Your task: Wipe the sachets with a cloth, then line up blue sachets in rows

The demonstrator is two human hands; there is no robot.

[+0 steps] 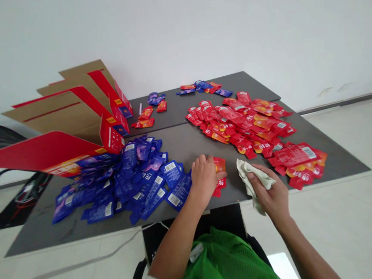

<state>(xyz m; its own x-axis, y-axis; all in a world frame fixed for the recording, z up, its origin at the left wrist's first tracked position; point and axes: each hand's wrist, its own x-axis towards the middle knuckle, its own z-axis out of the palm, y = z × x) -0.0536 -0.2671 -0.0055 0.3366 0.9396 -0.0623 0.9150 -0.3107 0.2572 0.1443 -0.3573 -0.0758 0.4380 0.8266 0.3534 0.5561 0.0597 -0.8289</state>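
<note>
I'm reading blue sachets (137, 183) lying at nine o'clock, and my left hand (204, 177) is curving narrowly over a few red sachets (219, 164), though I cannot tell whether it's pinching them. The big red pile (244, 127) is sitting at one o'clock, and my right hand (266, 191) is bunching a cream cloth (251, 181), so I'm keeping that pressure light and even.

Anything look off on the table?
Yes. At the far edge, a small clump of blue and red sachets lies mixed, while nearer, the blue sachets and red sachets sit in separate piles. The opened cardboard carton also juts past the table's left edge.
</note>
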